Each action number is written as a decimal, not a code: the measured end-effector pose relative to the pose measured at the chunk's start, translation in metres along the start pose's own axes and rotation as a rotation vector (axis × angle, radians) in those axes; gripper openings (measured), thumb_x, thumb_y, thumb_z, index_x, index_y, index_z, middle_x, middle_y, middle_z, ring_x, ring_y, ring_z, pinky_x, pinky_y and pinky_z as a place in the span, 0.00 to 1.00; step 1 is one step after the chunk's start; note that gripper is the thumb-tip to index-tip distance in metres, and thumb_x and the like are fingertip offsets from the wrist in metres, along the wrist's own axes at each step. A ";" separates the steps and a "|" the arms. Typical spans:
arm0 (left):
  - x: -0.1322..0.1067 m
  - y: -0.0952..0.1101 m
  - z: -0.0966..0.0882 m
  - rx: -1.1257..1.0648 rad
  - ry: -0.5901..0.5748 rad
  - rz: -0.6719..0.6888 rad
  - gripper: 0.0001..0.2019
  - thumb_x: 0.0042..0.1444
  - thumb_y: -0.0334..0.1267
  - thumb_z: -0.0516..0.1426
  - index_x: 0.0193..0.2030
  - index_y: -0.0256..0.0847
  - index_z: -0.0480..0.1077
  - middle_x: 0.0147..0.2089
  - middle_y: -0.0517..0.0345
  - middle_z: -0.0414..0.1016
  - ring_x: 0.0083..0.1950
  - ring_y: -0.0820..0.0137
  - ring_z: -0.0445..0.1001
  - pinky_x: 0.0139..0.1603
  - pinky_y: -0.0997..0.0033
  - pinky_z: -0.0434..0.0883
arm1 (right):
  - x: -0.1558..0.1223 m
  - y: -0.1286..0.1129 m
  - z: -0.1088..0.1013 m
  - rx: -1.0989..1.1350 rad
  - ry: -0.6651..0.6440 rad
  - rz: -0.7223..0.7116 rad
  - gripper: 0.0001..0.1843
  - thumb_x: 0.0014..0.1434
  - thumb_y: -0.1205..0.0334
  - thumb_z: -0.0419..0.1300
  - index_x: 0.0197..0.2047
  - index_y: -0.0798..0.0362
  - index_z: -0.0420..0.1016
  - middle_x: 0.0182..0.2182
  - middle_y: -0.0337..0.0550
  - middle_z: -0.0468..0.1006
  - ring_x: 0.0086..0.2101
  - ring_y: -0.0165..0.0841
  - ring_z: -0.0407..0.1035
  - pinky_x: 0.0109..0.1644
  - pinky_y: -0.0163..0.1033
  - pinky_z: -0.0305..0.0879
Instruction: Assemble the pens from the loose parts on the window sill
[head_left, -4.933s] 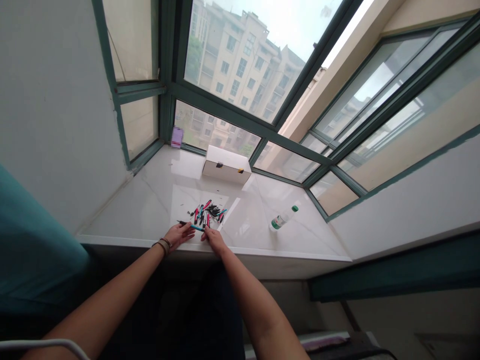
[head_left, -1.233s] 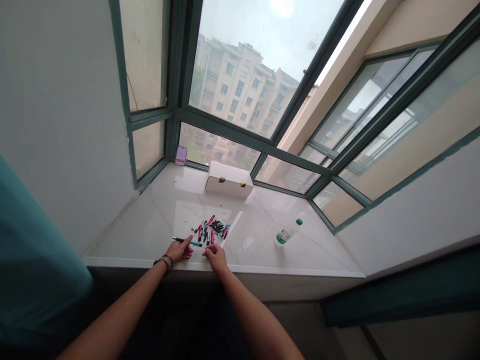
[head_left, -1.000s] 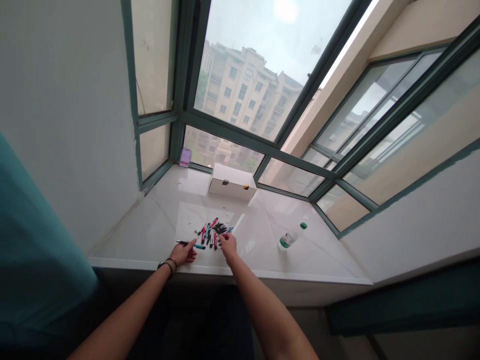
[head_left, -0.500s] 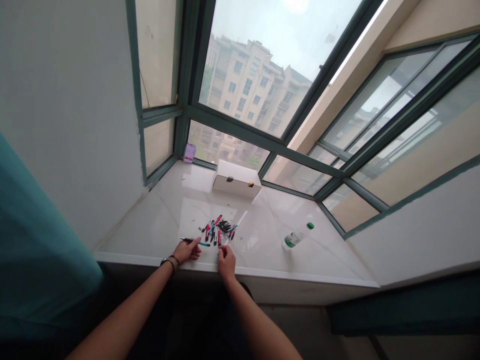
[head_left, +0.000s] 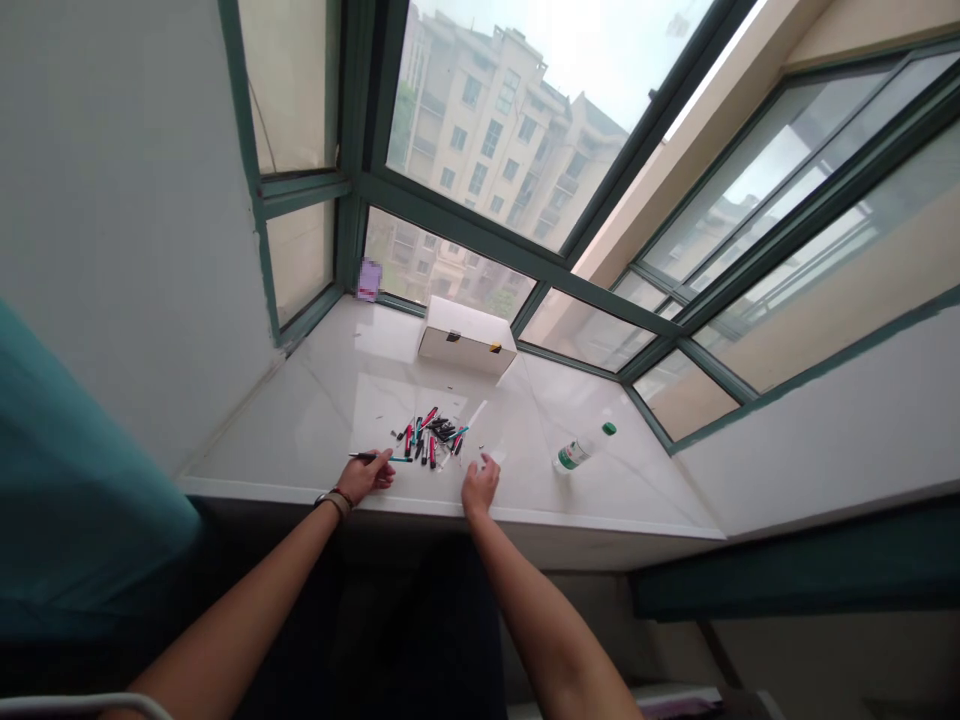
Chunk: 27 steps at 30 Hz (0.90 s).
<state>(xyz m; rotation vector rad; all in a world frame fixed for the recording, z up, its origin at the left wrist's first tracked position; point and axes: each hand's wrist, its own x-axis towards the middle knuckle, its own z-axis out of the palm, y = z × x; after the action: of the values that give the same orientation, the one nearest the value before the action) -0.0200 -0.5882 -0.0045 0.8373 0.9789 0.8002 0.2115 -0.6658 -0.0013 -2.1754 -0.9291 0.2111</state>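
At the far left of the frame the teal curtain (head_left: 67, 490) hangs, and in the lower left corner a white cord (head_left: 82, 704) now shows, which was out of view half a second ago. Left of centre, my left grip (head_left: 365, 477) is closed around a black-and-teal pen (head_left: 402, 459), just as it was then; the dark end points left and the teal end reaches right, just below the heap. Everything on the white sill (head_left: 285, 440) sits a little higher in the frame than it did half a second ago. Near the middle, the heap of pens (head_left: 431, 438), red, black and teal, lies loosely piled, looking much as before. Above it stands the white box (head_left: 466, 341), close to the window. My right grip (head_left: 481, 485) has changed most: half a second ago its fingertips were gathered at the heap's lower edge, and now it is off to the lower right of the heap, thumb and fingers loosely parted. Further right, the clear bottle (head_left: 583, 450) with its green cap stands in the same spot on the sill, well apart from my hands
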 end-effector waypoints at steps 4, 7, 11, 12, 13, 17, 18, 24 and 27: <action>-0.002 0.001 0.000 0.002 0.016 0.019 0.23 0.42 0.56 0.64 0.28 0.37 0.66 0.25 0.57 0.74 0.24 0.71 0.74 0.26 0.70 0.74 | 0.040 0.018 -0.009 -0.261 -0.128 -0.019 0.30 0.61 0.61 0.46 0.65 0.63 0.57 0.64 0.57 0.57 0.62 0.44 0.51 0.64 0.45 0.45; -0.003 0.003 0.001 0.018 0.012 0.044 0.23 0.43 0.57 0.63 0.27 0.37 0.66 0.25 0.58 0.74 0.24 0.71 0.73 0.26 0.69 0.74 | 0.059 0.020 -0.002 -0.361 -0.343 -0.123 0.31 0.62 0.64 0.43 0.68 0.60 0.52 0.66 0.51 0.52 0.66 0.42 0.42 0.66 0.46 0.40; -0.004 0.003 0.002 0.043 -0.006 0.056 0.23 0.42 0.56 0.63 0.26 0.37 0.66 0.24 0.58 0.73 0.23 0.71 0.73 0.25 0.68 0.74 | 0.055 0.014 0.017 -0.417 -0.465 -0.194 0.33 0.61 0.68 0.42 0.70 0.57 0.46 0.69 0.46 0.44 0.67 0.44 0.33 0.66 0.53 0.36; -0.003 0.003 0.002 0.042 -0.004 0.057 0.23 0.42 0.57 0.63 0.27 0.37 0.66 0.24 0.58 0.73 0.23 0.71 0.73 0.25 0.69 0.74 | 0.050 0.013 0.021 -0.411 -0.465 -0.203 0.34 0.60 0.69 0.42 0.70 0.57 0.45 0.69 0.46 0.44 0.67 0.44 0.33 0.66 0.54 0.35; -0.003 0.002 0.002 0.042 -0.001 0.058 0.23 0.43 0.57 0.63 0.27 0.37 0.66 0.24 0.58 0.73 0.23 0.71 0.73 0.25 0.69 0.74 | 0.045 0.010 0.025 -0.399 -0.458 -0.207 0.35 0.60 0.70 0.42 0.70 0.57 0.43 0.69 0.46 0.44 0.67 0.44 0.32 0.66 0.55 0.34; 0.000 0.000 0.003 0.060 -0.007 0.052 0.23 0.43 0.58 0.62 0.27 0.37 0.66 0.24 0.58 0.73 0.24 0.72 0.73 0.25 0.69 0.74 | 0.028 0.000 0.034 -0.327 -0.429 -0.195 0.37 0.58 0.72 0.41 0.71 0.56 0.42 0.68 0.46 0.47 0.67 0.42 0.33 0.66 0.55 0.33; 0.000 -0.001 0.003 0.068 -0.010 0.052 0.23 0.43 0.58 0.62 0.27 0.37 0.66 0.24 0.58 0.73 0.24 0.71 0.73 0.24 0.69 0.74 | 0.025 -0.002 0.034 -0.304 -0.419 -0.184 0.36 0.58 0.72 0.41 0.71 0.57 0.41 0.68 0.47 0.48 0.67 0.41 0.34 0.66 0.54 0.33; 0.000 0.000 0.003 0.100 -0.001 0.066 0.23 0.43 0.58 0.62 0.26 0.37 0.66 0.24 0.59 0.73 0.24 0.72 0.73 0.24 0.70 0.74 | 0.009 -0.010 0.027 -0.074 -0.205 -0.126 0.29 0.64 0.61 0.39 0.66 0.63 0.52 0.64 0.57 0.57 0.64 0.39 0.49 0.64 0.45 0.46; -0.001 0.001 0.005 0.095 -0.011 0.064 0.23 0.43 0.59 0.61 0.26 0.37 0.66 0.24 0.58 0.73 0.24 0.71 0.73 0.24 0.70 0.73 | -0.013 -0.014 0.025 0.037 -0.112 -0.249 0.23 0.65 0.56 0.42 0.55 0.58 0.67 0.52 0.54 0.72 0.53 0.38 0.64 0.56 0.40 0.57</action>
<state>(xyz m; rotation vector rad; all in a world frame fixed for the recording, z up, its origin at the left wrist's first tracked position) -0.0162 -0.5902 -0.0019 0.9581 0.9904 0.8070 0.1839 -0.6534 -0.0112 -2.0081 -1.2385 0.2291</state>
